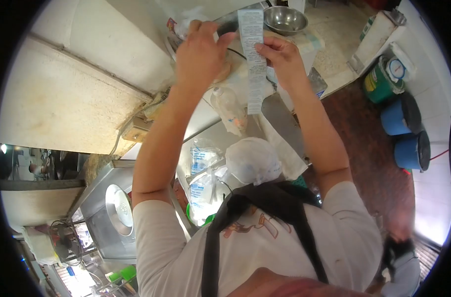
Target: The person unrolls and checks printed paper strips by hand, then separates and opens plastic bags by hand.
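A long printed paper strip hangs upright in front of me. My right hand pinches its right edge between thumb and fingers. To the left of the strip, my left hand is raised with its fingers apart and touches nothing that I can make out. Below the hands lies a clear plastic bottle with bits inside. A white plastic bag sits nearer my chest, beside blue-printed plastic packs.
A metal bowl stands beyond my right hand. Blue buckets and a green bucket line the right wall. A round metal lid or pan lies at the lower left. Part of another person shows at the lower right.
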Available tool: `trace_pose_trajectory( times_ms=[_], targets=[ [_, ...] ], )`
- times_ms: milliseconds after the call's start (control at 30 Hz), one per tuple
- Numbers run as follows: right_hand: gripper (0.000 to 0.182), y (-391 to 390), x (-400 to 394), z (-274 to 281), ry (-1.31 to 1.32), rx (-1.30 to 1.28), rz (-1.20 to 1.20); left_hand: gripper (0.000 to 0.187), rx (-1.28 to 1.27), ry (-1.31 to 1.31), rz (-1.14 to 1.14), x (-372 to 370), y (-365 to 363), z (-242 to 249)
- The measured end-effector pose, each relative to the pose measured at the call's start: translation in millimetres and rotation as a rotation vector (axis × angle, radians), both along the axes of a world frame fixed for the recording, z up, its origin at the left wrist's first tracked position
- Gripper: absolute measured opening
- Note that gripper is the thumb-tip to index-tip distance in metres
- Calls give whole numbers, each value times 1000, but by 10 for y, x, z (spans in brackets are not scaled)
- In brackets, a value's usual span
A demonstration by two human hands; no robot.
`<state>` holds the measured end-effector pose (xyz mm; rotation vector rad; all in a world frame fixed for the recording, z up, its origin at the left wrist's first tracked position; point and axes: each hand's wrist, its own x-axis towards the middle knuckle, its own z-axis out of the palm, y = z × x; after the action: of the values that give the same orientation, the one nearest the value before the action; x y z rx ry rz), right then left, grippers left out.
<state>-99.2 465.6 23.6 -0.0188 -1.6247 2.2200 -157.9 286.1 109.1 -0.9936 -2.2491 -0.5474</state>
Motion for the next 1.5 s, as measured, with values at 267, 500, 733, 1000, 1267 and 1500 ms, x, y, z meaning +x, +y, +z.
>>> trace_pose_trajectory(
  times_ms=[267,500,733,1000,1267,1500],
  targets=[
    [35,-109,-339,-348,-79,-152,26,26,-394,3,257,-489,-120,-315],
    [45,-90,-631,-614,-84,71,-31,28,-274,25,172,-545,-245,-27],
    [46,-213,-811,-485,-234,425,-38,23,-163,73,133,-324,-196,437],
    [41,-314,-1066,-505,-180,694,-62,25,-249,125,134,-568,-155,125],
    [31,-349,-856,-683,-93,193,46,26,-307,-102,207,-577,-153,-71],
    [18,-141,-172,-881,-75,265,-84,24,-331,18,143,-476,-216,-169]
  ],
)
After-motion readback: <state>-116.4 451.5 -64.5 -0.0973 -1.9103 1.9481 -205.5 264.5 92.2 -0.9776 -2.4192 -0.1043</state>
